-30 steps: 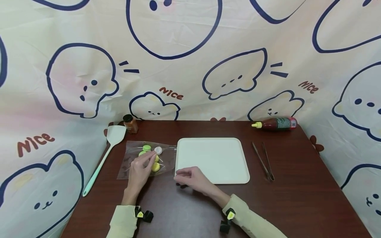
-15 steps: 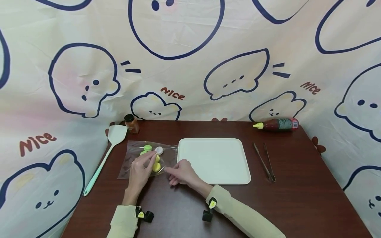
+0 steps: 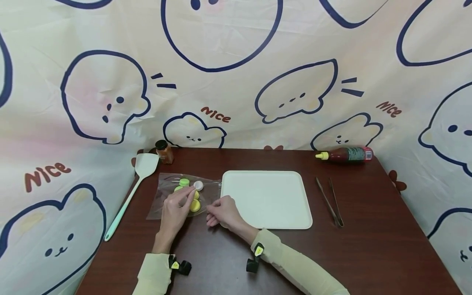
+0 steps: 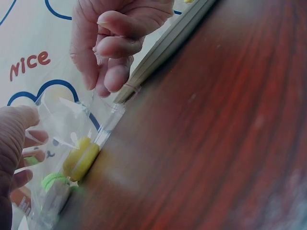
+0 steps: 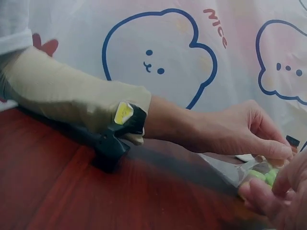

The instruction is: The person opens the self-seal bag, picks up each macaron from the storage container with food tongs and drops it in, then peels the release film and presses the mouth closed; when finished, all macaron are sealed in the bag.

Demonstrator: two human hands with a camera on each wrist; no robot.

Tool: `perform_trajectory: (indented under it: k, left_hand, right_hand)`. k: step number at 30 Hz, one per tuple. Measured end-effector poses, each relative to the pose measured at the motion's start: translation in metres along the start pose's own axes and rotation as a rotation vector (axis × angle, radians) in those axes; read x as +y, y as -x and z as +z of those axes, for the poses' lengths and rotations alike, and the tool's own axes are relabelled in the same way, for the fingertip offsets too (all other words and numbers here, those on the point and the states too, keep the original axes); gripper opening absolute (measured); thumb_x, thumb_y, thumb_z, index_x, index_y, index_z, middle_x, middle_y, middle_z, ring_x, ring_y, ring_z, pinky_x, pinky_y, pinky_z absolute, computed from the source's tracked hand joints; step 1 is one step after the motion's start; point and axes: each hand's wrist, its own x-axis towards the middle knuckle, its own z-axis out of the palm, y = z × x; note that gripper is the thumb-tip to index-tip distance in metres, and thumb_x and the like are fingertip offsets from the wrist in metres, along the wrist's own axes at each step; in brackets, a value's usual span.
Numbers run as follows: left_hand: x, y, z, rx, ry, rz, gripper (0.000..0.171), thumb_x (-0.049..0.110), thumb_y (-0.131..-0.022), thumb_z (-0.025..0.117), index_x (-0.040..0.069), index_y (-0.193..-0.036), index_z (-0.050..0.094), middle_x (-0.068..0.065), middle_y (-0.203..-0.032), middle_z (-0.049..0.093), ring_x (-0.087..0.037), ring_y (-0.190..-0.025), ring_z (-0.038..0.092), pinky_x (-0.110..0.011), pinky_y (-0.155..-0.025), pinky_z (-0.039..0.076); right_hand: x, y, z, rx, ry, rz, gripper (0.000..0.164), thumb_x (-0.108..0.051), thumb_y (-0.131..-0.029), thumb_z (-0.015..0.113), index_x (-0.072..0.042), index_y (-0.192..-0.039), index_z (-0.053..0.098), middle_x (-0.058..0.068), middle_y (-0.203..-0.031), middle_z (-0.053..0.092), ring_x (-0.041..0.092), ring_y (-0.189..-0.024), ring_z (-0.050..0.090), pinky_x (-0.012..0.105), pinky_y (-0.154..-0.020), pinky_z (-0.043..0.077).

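A clear plastic bag (image 3: 155, 207) lies on the table, with several macarons in it. Among them are green macarons (image 3: 184, 182), yellow macarons (image 3: 195, 205) and a whitish macaron (image 3: 198, 185). My left hand (image 3: 175, 209) reaches over the bag and pinches its upper film between thumb and fingers. At the bag's right end, my right hand (image 3: 223, 211) pinches the plastic edge, its other fingers curled. In the left wrist view the film is lifted between the two hands, and a yellow macaron (image 4: 80, 159) shows near the mouth. My left fingers hide part of the macarons in the head view.
A white tray (image 3: 267, 200) stands right beside the bag. Metal tongs (image 3: 330, 203) lie to its right. A sauce bottle (image 3: 344, 154) lies at the back right. On the left are a spatula (image 3: 129, 192) and a small black-capped jar (image 3: 164, 152).
My right hand has moved left from the tray's near left corner to the bag's edge and now pinches it. The left hand has stayed in place.
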Motion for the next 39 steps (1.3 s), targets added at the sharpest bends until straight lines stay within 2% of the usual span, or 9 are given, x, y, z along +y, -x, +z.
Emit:
perform_trajectory:
  k: [9, 13, 16, 19, 22, 25, 30, 34, 39]
  left_hand:
    - [-0.003, 0.0, 0.001, 0.041, 0.014, 0.048, 0.019, 0.008, -0.094, 0.079, 0.004, -0.112, 0.081, -0.013, -0.112, 0.079, -0.035, -0.106, 0.074, -0.057, -0.089, 0.056]
    - [0.001, -0.004, -0.002, 0.051, 0.026, 0.077, 0.018, 0.007, -0.092, 0.08, 0.003, -0.11, 0.081, -0.012, -0.111, 0.079, -0.034, -0.104, 0.075, -0.05, -0.089, 0.058]
    - [0.009, -0.014, -0.012, 0.021, 0.059, -0.03, 0.021, 0.016, -0.096, 0.077, 0.006, -0.114, 0.081, -0.008, -0.113, 0.079, -0.03, -0.104, 0.075, -0.037, -0.088, 0.059]
    - [0.018, -0.035, -0.026, -0.091, 0.101, -0.206, 0.032, 0.031, -0.101, 0.072, 0.013, -0.127, 0.076, -0.006, -0.12, 0.077, -0.027, -0.11, 0.072, -0.036, -0.091, 0.056]
    - [0.02, -0.063, -0.034, -0.311, 0.143, -0.312, 0.042, 0.037, -0.105, 0.065, 0.013, -0.14, 0.065, -0.013, -0.131, 0.071, -0.031, -0.12, 0.066, -0.049, -0.099, 0.053]
    - [0.017, -0.084, -0.029, -0.592, 0.161, -0.299, 0.046, 0.031, -0.107, 0.063, 0.005, -0.144, 0.058, -0.022, -0.135, 0.066, -0.037, -0.125, 0.062, -0.056, -0.102, 0.051]
    - [0.013, -0.095, -0.005, -0.961, 0.098, -0.203, 0.036, 0.022, -0.107, 0.063, -0.001, -0.134, 0.067, -0.015, -0.125, 0.071, -0.028, -0.111, 0.067, -0.045, -0.092, 0.058]
    - [0.017, -0.093, 0.007, -1.03, 0.093, -0.178, 0.016, 0.015, -0.104, 0.068, 0.005, -0.111, 0.078, -0.006, -0.106, 0.075, -0.018, -0.09, 0.064, -0.035, -0.081, 0.056]
    - [0.022, -0.089, 0.009, -0.966, 0.111, -0.183, 0.015, 0.012, -0.103, 0.067, 0.008, -0.092, 0.076, -0.003, -0.086, 0.07, -0.015, -0.076, 0.057, -0.031, -0.07, 0.05]
  right_hand:
    - [0.016, 0.007, 0.012, 0.129, -0.017, -0.181, 0.015, 0.003, -0.089, 0.064, 0.008, -0.08, 0.074, 0.005, -0.058, 0.069, 0.009, -0.046, 0.065, 0.026, -0.047, 0.057]
    - [0.017, 0.015, 0.014, 0.151, 0.006, -0.271, 0.015, 0.002, -0.089, 0.064, 0.002, -0.077, 0.074, 0.004, -0.056, 0.068, 0.008, -0.044, 0.063, 0.026, -0.044, 0.055]
    - [0.016, 0.021, 0.014, 0.142, 0.028, -0.323, 0.015, 0.002, -0.088, 0.065, 0.0, -0.076, 0.074, 0.005, -0.055, 0.068, 0.008, -0.043, 0.062, 0.026, -0.042, 0.054]
    - [0.016, 0.027, 0.012, 0.135, 0.041, -0.357, 0.015, 0.003, -0.087, 0.066, 0.0, -0.074, 0.073, 0.007, -0.055, 0.067, 0.007, -0.042, 0.061, 0.024, -0.041, 0.052]
    - [0.017, 0.033, 0.011, 0.117, 0.039, -0.358, 0.015, 0.004, -0.087, 0.067, 0.0, -0.074, 0.073, 0.009, -0.055, 0.066, 0.007, -0.042, 0.06, 0.021, -0.04, 0.049]
    - [0.021, 0.039, 0.012, 0.094, 0.041, -0.341, 0.015, 0.005, -0.086, 0.067, 0.0, -0.073, 0.072, 0.01, -0.055, 0.065, 0.006, -0.042, 0.059, 0.019, -0.04, 0.047]
    - [0.026, 0.049, 0.013, 0.076, 0.062, -0.35, 0.016, 0.004, -0.086, 0.067, -0.002, -0.073, 0.073, 0.008, -0.053, 0.064, 0.006, -0.041, 0.059, 0.019, -0.04, 0.047]
    - [0.028, 0.053, 0.012, 0.054, 0.076, -0.362, 0.015, 0.002, -0.086, 0.068, -0.003, -0.073, 0.073, 0.003, -0.051, 0.063, 0.006, -0.041, 0.059, 0.021, -0.039, 0.048]
    - [0.028, 0.058, 0.01, 0.047, 0.079, -0.369, 0.015, 0.001, -0.087, 0.067, -0.004, -0.074, 0.073, 0.003, -0.051, 0.063, 0.006, -0.042, 0.06, 0.022, -0.04, 0.049]
